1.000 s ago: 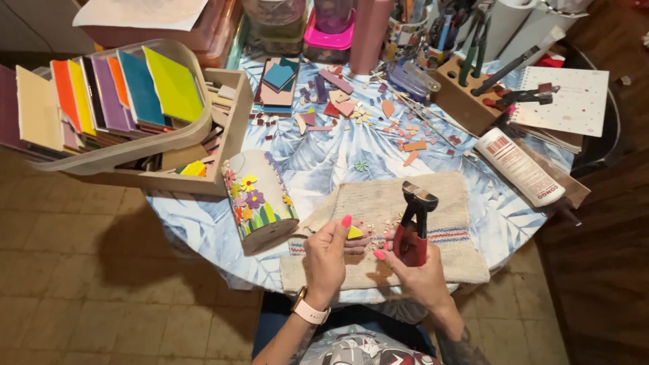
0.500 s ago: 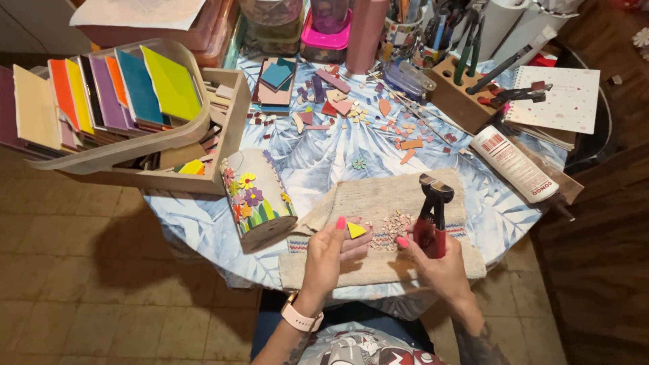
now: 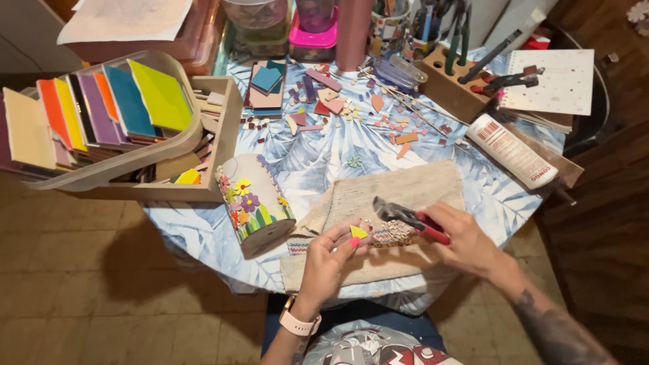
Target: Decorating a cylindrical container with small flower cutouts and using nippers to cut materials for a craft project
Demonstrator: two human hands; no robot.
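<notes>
The desk (image 3: 203,230) carries a tub of coloured tiles (image 3: 108,115), a flower-decorated cylinder (image 3: 257,203), loose tile chips (image 3: 395,233) and a glue bottle (image 3: 512,150). On the beige cloth (image 3: 405,189), the red-handled nippers (image 3: 405,217) lie nearly level, long axis left-right, head pointing left. Right hand (image 3: 466,243) grip: clenched around the handles. Left hand (image 3: 328,260) grip: fingertips pinch a yellow tile piece (image 3: 357,232), just beside the nipper head.

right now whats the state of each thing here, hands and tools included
left hand: pinching a small yellow tile piece
right hand: gripping red-handled nippers, laid nearly flat, head toward the piece
beige cloth: spread flat, tile chips piled on it
mosaic cylinder: lying on its side
glue bottle: lying down
spiral notebook: closed
clear tub: tiles standing on edge
</notes>
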